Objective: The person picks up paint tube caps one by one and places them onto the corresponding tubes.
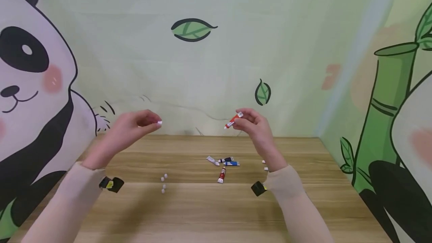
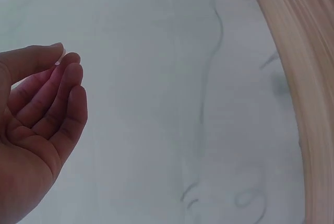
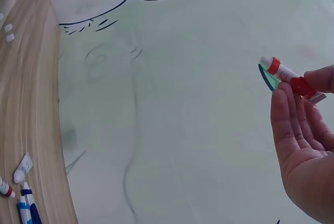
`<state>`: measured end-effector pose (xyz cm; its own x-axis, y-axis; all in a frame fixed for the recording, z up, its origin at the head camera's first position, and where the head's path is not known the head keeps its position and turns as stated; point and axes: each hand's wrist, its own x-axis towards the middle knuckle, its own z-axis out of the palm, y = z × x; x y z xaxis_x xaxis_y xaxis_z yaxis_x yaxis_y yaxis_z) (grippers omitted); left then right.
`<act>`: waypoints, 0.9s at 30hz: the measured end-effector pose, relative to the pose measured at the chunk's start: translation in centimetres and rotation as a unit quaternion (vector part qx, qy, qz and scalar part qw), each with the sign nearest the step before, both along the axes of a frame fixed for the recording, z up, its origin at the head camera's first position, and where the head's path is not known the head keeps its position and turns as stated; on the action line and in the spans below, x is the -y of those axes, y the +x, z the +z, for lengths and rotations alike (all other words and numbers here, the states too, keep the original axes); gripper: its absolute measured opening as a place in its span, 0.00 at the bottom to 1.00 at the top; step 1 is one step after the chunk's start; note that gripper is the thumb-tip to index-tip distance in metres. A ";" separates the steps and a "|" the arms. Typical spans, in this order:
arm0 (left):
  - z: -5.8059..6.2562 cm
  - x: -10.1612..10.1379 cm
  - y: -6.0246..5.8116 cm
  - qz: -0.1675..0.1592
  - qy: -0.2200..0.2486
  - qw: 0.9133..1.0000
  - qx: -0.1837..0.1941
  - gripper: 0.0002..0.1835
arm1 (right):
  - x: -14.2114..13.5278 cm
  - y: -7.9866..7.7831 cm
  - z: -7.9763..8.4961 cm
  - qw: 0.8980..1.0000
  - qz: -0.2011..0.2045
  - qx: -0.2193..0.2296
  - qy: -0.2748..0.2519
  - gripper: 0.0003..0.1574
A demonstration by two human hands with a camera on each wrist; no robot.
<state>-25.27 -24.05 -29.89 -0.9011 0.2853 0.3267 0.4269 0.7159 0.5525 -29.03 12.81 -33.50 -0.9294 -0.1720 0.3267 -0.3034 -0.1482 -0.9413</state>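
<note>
My left hand is raised above the back of the table, thumb and fingertips pinching a small white piece. Mostly hidden by the thumb, only a sliver of that piece shows in the left wrist view, so I cannot tell its kind. Level with it, my right hand pinches a small red-and-white paint tube between thumb and fingers. The tube's white tip points down and left in the head view. In the right wrist view the tube lies across the fingertips, its flat crimped end beside the thumb.
Several paint tubes lie mid-table: a whitish one, a black one, a blue one and a dark red one. Small white bits sit to their left. White blocks lie near my right forearm. A printed cloth hangs behind.
</note>
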 end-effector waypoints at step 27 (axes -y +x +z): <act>1.1 -10.1 2.0 -0.086 0.172 0.981 -0.011 0.11 | 2.2 4.6 1.5 0.992 0.030 -0.051 -0.114 0.12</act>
<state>-23.25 -13.93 -28.78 -0.8403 0.3031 0.4494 0.5405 0.4051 0.7374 -24.38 10.62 -32.02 -0.8797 -0.1365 0.4556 -0.3798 -0.3749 -0.8457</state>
